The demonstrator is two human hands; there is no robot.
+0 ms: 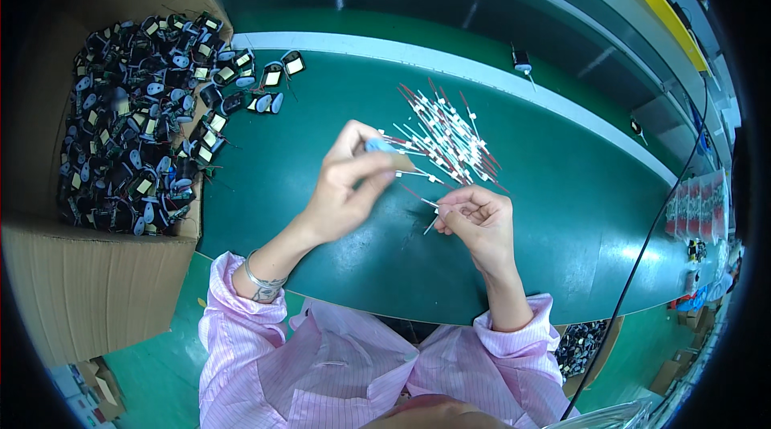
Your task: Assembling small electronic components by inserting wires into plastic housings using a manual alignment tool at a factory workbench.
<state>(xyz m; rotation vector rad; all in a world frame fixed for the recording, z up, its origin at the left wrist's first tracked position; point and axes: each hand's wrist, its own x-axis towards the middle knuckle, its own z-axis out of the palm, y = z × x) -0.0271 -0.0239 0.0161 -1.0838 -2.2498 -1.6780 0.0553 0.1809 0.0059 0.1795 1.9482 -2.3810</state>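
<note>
My left hand (345, 184) is closed on a small electronic module (392, 156), blurred, with a pale blue end and a yellowish pad. To its right, my right hand (476, 224) pinches a thin red and white wire lead (430, 204) near a small white connector. The lead slants down across the green tabletop, its ends sticking out from the fingers. Just beyond both hands lies a loose heap of similar wire leads (450, 136), red and white with small white connectors. The fingers partly hide the module and the connector.
At the left, a big cardboard box (104, 260) brims with black modules (136, 120), several spilling onto the green table (321, 100). Beyond a white rail (385, 50), two modules (521, 60) lie on a green strip. A black cable (642, 248) crosses the right side, near stacked trays (695, 208).
</note>
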